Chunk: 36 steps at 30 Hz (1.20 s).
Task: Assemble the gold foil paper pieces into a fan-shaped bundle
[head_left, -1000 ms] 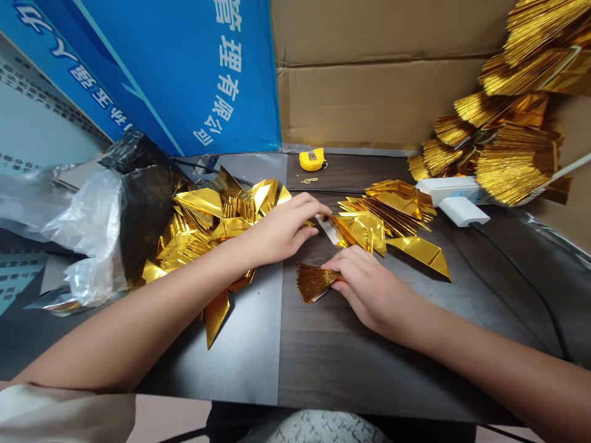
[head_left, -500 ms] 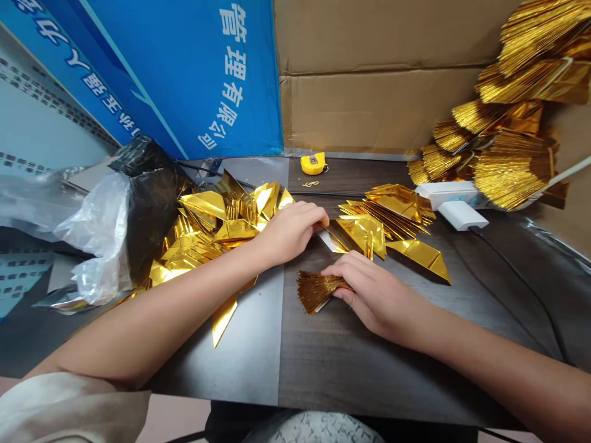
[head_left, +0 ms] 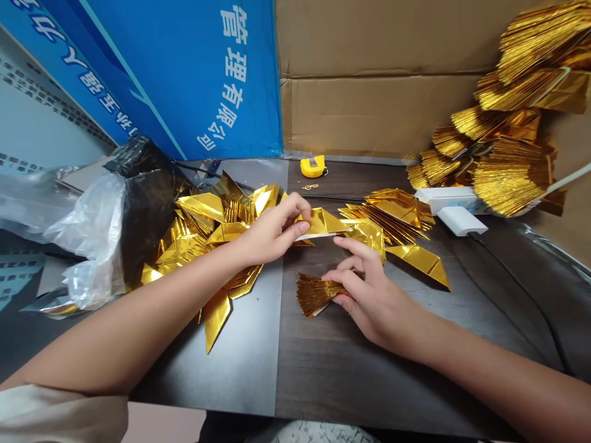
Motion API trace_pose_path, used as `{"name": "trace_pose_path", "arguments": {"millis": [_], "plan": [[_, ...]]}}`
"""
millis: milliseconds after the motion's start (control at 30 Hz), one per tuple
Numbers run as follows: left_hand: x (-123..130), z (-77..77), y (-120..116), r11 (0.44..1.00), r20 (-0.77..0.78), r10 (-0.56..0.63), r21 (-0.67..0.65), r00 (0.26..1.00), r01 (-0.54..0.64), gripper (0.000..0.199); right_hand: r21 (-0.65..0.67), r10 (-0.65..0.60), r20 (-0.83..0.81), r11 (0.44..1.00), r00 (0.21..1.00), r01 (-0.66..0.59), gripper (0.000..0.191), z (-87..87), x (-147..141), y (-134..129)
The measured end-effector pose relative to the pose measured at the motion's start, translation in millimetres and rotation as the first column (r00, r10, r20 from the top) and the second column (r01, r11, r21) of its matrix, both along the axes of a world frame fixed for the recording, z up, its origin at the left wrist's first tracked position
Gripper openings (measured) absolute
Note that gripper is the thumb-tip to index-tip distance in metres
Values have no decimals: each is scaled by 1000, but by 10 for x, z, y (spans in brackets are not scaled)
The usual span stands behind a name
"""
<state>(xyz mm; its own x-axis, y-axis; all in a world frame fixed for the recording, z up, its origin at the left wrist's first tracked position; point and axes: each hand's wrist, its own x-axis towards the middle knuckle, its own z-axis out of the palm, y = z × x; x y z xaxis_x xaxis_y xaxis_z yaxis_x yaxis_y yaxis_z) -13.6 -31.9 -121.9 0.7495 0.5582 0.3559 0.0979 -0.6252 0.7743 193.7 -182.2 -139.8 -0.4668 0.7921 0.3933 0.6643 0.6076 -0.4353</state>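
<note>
While the dark tabletop (head_left: 318, 363) spreads before you, a blue panel (head_left: 184, 61) stands at eleven o'clock and brown cardboard (head_left: 369, 117) at one, with a yellow tape measure (head_left: 313, 166) near twelve. Pleated gold stacks (head_left: 508, 175) rise at two o'clock beyond a white power strip (head_left: 443, 198); a black bag (head_left: 143, 209) sits at nine. Your left hand (head_left: 274, 231) has its grip pinched on a folded gold piece (head_left: 322, 223), which extends toward three o'clock from your fingertips. Your right hand (head_left: 373, 295) has its grip clasping a pleated gold bundle (head_left: 314, 292), fanned toward nine o'clock.
</note>
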Motion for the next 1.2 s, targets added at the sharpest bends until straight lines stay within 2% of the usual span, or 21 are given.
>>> {"name": "trace_pose_path", "arguments": {"millis": [100, 233, 500, 633, 800, 933, 1200], "plan": [[-13, 33, 16, 996, -107, -89, -10, 990, 88, 13, 16, -3, -3, 1000, 1000, 3, 26, -7, -14, -4], [-21, 35, 12, 990, -166, -136, -54, 977, 128, 13, -19, 11, 1, 1000, 1000, -11, 25, -5, -7, -1], [-40, 68, -18, 958, -75, -239, -182, 968, 222, 21, -40, 45, 14, 998, 999, -44, 27, 6, 23, 7], [-52, 120, -33, 933, -85, -262, -275, 961, 230, 33, -9, 35, -18, 999, 999, -35, 25, -34, 22, 29], [-59, 105, -29, 930, -57, -293, -249, 954, 270, 54, 39, -46, -81, 998, 996, 49, 28, -57, 30, 54], [-78, 76, 3, 935, -82, -284, -246, 955, 257, 45, 80, -74, -99, 993, 992, 83, 29, -21, 38, 67], [-48, 98, 22, 932, 19, -179, -317, 984, 176, 27, 140, -116, -102, 982, 988, 130, 27, 35, 51, 79]]}}
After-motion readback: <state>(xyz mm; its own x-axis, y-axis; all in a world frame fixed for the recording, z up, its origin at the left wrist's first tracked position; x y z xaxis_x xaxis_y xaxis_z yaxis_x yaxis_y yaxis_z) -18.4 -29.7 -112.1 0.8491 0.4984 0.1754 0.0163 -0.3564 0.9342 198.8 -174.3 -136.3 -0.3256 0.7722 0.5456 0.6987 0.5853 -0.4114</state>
